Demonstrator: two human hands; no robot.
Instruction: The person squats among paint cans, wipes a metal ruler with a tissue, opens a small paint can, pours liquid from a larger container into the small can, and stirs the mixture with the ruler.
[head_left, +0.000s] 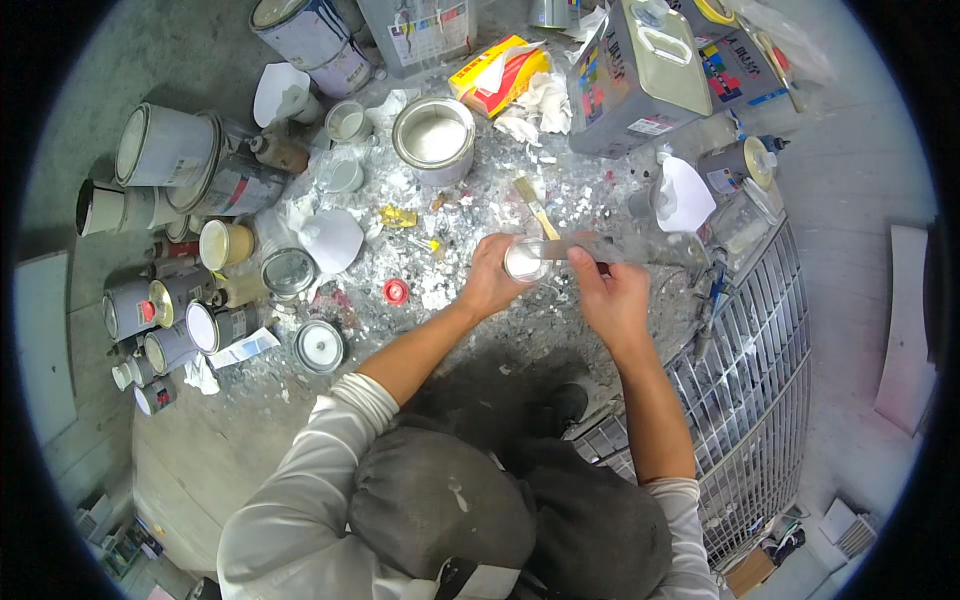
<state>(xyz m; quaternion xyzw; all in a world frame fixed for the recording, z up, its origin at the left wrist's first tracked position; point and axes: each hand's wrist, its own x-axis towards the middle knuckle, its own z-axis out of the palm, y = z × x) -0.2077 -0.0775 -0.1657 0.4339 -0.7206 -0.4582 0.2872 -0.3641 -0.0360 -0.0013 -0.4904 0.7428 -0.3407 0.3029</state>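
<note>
My left hand (pixel 486 280) is closed round a small clear cup (pixel 524 262) with white paint-like material inside. In my right hand (pixel 613 298) is a putty knife (pixel 554 251), its dark handle mostly covered by my fingers. The thumb lies along the knife, and its flat blade reaches left over the cup's rim. Just beyond the cup, a paint brush (pixel 537 208) with a pale handle lies on the paint-spattered floor (pixel 470 230). Farther off stands an open metal can (pixel 466 165) holding whitish paint. A red cap (pixel 396 291) lies left of my left wrist.
Several paint cans (pixel 165 145) crowd the left side. A white paper funnel (pixel 331 240) and a round metal lid (pixel 320 347) lie nearer. Behind are a yellow-red tissue box (pixel 500 75) and a square metal tin (pixel 640 85). A metal grate (pixel 740 380) borders the right.
</note>
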